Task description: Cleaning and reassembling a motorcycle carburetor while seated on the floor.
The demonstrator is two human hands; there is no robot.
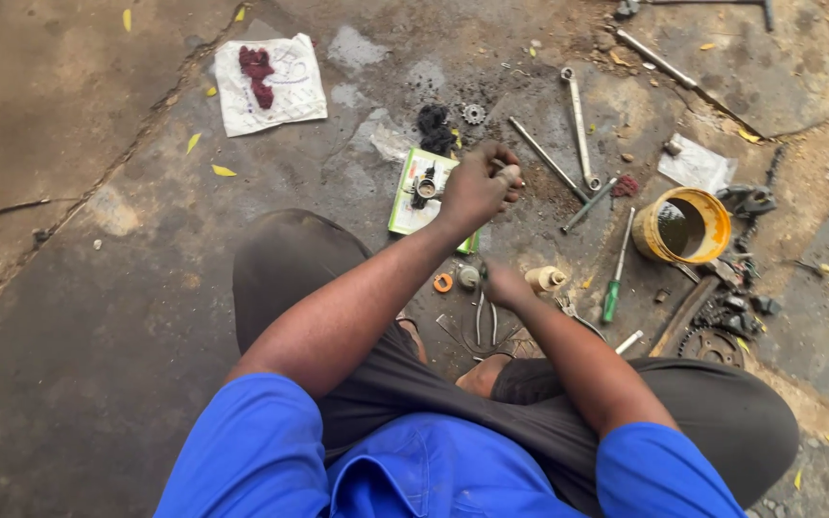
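Note:
I sit on the ground with my knees apart. My left hand (477, 184) is raised above a green-edged booklet (405, 206) and pinches a small metal part (509, 173) between thumb and fingers. My right hand (506, 285) is lower, closed near a small cream bottle (544, 279); what it grips is hidden. A small dark engine part (423, 185) rests on the booklet. Pliers (485, 321) lie just below my right hand, beside an orange ring (443, 282).
Long spanners and rods (580, 125) lie ahead. A yellow tub of dark liquid (683, 225), a green-handled screwdriver (614, 288), a chain and sprocket (717, 341) sit at right. A white cloth with red rag (271, 82) lies far left. A small gear (473, 114) sits beyond the booklet.

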